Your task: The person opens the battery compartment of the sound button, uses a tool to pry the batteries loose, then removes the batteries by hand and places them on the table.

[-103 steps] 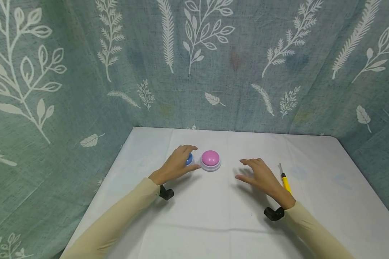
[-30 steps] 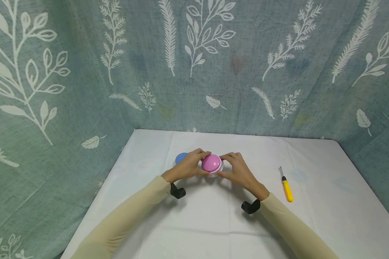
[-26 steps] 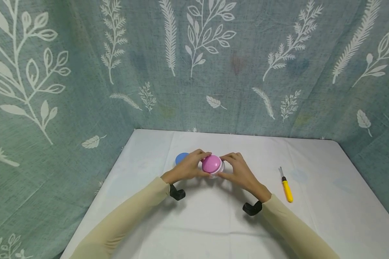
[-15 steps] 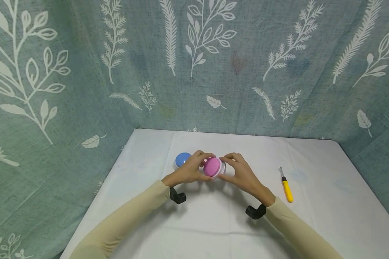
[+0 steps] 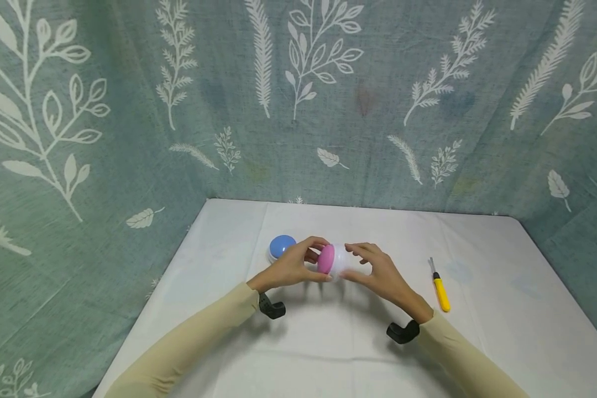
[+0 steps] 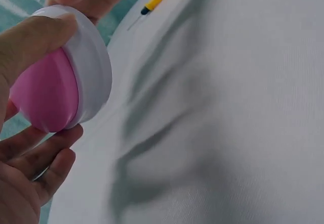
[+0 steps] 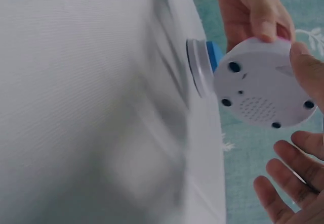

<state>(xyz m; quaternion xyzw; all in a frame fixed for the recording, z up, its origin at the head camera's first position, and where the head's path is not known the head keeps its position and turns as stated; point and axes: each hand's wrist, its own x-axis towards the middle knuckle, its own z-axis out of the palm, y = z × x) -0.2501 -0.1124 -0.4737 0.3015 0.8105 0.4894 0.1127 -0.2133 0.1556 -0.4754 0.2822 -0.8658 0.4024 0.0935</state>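
Observation:
A pink push-button buzzer with a white round base is tipped on its side above the table, dome facing left. My left hand grips it, thumb on one side of the rim and fingers on the other. In the right wrist view its white underside shows speaker holes and several dark round spots. My right hand is beside the base, thumb at its edge and the other fingers spread away from it. A blue push-button buzzer sits on the table behind my left hand.
A yellow-handled screwdriver with a metal shaft lies on the right of the white-covered table. Green leaf-patterned cloth hangs behind the table and at its sides.
Both hands have come in to the pink buzzer, which is now raised and turned from upright onto its side, underside to the right. The right hand's fingers have since loosened from it.

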